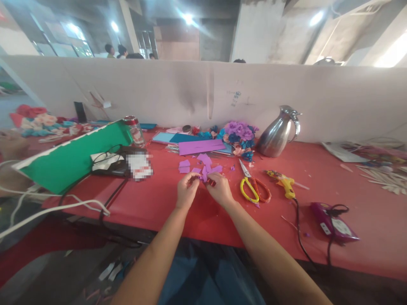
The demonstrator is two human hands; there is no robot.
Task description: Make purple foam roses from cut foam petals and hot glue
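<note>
Both hands meet over the red table, fingertips pinched on a small purple paper piece (204, 177). My left hand (187, 189) grips its left side and my right hand (220, 189) its right side; the fingers partly cover it. Just beyond them lie several cut purple paper pieces (184, 166). A long purple paper strip (200, 146) rests behind these on blue sheets (173, 138). Right of my right hand are scissors (251, 184) with one yellow and one orange-red handle, blades pointing away. A yellow glue gun (286, 185) lies further right.
Paper flowers (240, 132) and a steel jug (278, 133) stand near the white partition (143, 84). At right is a purple power box (333, 222) with cords. Left are a green board (79, 159), a red-lidded glass jar (135, 130), a black pouch (111, 163) and white cables (57, 207).
</note>
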